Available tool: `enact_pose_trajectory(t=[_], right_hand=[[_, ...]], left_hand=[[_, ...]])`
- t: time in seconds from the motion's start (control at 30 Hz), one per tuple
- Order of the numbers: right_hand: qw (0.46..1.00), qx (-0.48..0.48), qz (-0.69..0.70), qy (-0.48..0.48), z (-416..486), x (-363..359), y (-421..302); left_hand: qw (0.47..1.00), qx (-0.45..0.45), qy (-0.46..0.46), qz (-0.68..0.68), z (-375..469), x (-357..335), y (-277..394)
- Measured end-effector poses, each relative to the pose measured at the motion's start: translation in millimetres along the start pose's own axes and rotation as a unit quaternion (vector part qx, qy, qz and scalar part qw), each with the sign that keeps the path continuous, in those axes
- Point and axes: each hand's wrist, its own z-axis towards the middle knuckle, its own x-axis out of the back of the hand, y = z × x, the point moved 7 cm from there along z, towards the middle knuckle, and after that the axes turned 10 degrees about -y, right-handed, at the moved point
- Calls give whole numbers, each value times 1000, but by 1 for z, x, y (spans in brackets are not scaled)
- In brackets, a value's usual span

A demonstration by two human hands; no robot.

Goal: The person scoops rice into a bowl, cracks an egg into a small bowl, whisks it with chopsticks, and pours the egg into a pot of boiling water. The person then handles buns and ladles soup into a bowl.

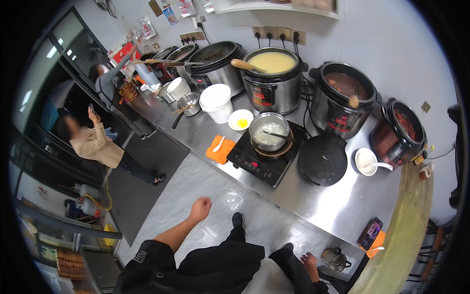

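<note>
My left hand (201, 208) hangs over the tiled floor in front of the counter, its fingers curled in and no object visible in it. Low at my side, my right hand (309, 261) has its fingers apart and holds nothing, near a metal pot (335, 258) below the counter. Ahead, an induction cooker (253, 164) bears a steel saucepan (270, 147) of whitish, bubbling liquid with a dark-handled utensil in it. Left of it stands a white bowl (235, 125) with egg yolk. A white spoon (219, 143) rests on an orange cloth (221, 156).
Several electric cookers line the wall, one with yellow porridge (271, 62). A black round lid (323, 160), white bowls with a ladle (365, 161), a white bucket (216, 104) and a phone (371, 233) are on the steel counter (323, 205). Two people (99, 141) stand at left.
</note>
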Motion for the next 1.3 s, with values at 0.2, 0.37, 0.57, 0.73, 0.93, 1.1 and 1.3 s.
enact_pose_trajectory(t=[0.2,0.37,0.57,0.73,0.93,1.1,1.3], right_hand=[[831,129,-540,-29,-62,-86,-22],[626,215,-749,-4,-72,-135,16],[698,211,-684,-27,-31,-166,62],[756,116,-641,-57,0,-241,23],[775,100,-619,-81,18,-354,-34],[766,96,-630,-83,33,-411,-52],[738,82,-669,-34,62,-418,-21]], left_hand=[[989,-77,124,6,194,67,10],[996,-40,-8,78,264,62,8],[994,-54,-8,96,275,53,4],[993,-72,32,92,256,61,4],[984,-109,-42,132,217,93,-19],[994,-70,-67,53,228,149,-83],[974,-223,13,-48,306,251,-53]])
